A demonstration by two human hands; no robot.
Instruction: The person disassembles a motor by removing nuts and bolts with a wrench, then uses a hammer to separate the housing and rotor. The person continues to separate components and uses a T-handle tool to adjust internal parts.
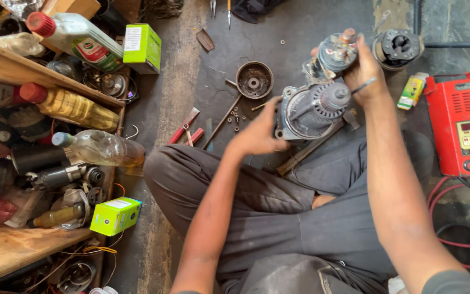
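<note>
Starter motor is held off the floor above the person's lap, nose end toward the camera. Left hand cups its housing from the near-left side, fingers wrapped on the body. Right hand sits at the motor's far-right end, fingers clamped around the solenoid part, with a thin metal tool pinched under them.

Risks as I see them:
- Motor is heavy and greasy-looking and carried by the two hands alone. If the left hand slips, it drops onto the legs or the floor.
- The tool is held in the same hand as the solenoid; that grip looks weak, and the tool could slide out.
- Small loose nuts lie on the floor just left of the motor, beside the round cover. A shifted knee would scatter them.
- Red charger unit sits well right of the motor, cables trailing near the leg: snag risk.
</note>
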